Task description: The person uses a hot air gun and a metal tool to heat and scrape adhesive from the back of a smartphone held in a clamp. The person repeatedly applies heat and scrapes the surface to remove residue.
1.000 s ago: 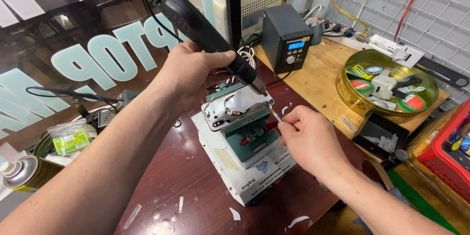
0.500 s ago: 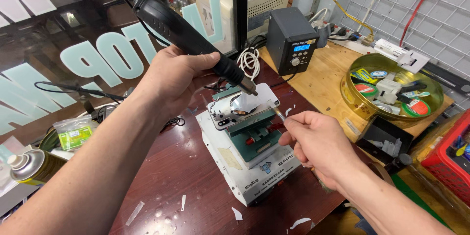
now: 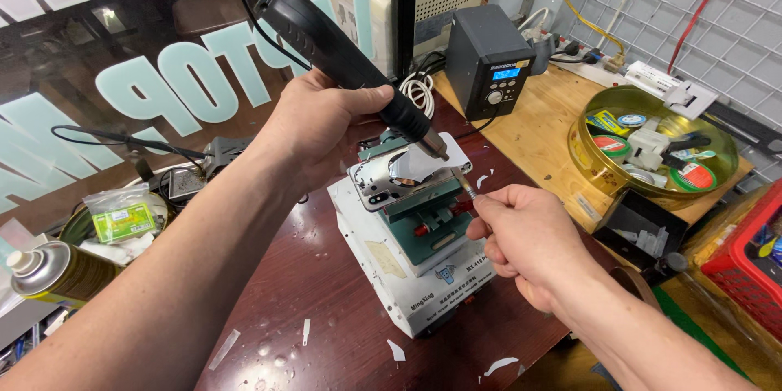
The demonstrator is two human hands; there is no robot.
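Two bare hands, both mine, work over a phone clamped face down on a green and white stand at the middle of a dark red table. My left hand is wrapped tight around a black hot air gun, its metal tip just above the phone's back. My right hand pinches a thin metal tool whose tip meets the phone's right edge. Big pale letters of a sign fill the dark glass at the left. Below it, a small clear bag with a green label lies beside a spray can. At the right, a round gold tin on a wooden bench holds tape rolls and small parts. A red crate sits at the far right edge.
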